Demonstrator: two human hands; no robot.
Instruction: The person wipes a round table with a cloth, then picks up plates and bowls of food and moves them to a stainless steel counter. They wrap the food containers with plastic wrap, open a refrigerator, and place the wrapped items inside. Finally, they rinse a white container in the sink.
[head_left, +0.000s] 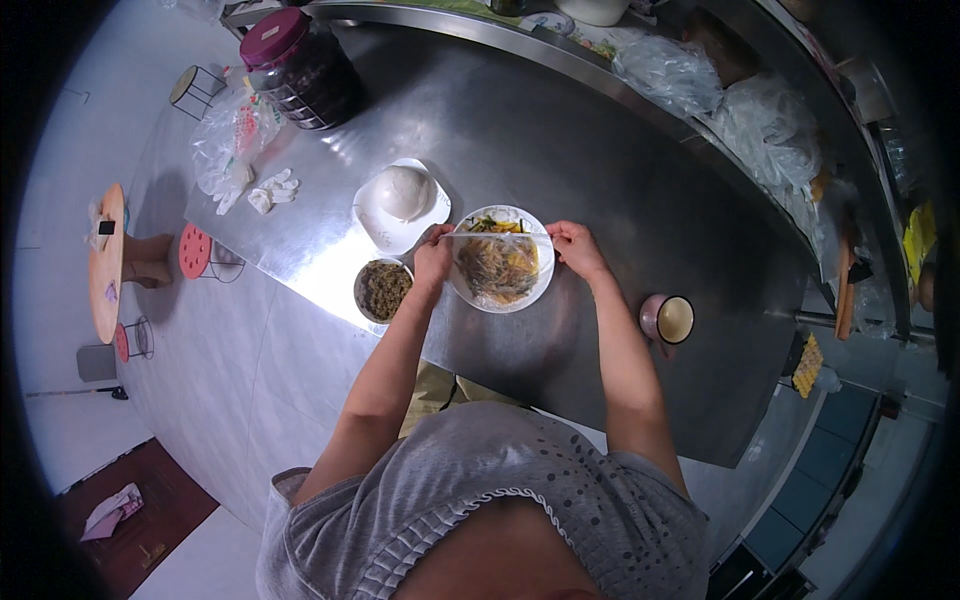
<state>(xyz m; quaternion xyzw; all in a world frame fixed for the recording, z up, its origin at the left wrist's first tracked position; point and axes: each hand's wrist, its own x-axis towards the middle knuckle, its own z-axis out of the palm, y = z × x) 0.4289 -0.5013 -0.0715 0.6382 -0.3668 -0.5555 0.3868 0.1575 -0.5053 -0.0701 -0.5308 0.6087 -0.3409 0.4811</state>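
Note:
A white round dish of mixed food stands on the steel table in front of me. Clear plastic film lies over its nearer part, and its straight far edge runs across the dish between my hands. At the dish's left side my left hand pinches one end of that edge. My right hand pinches the other end at the right rim. Beyond my left hand, a smooth white dough ball rests on a white squarish plate. A bowl of dark green chopped food sits beside my left wrist.
A pink enamel mug stands right of my right forearm. At the table's far left are a large jar with a purple lid, a plastic bag and crumpled white gloves. A raised shelf edge borders the steel table.

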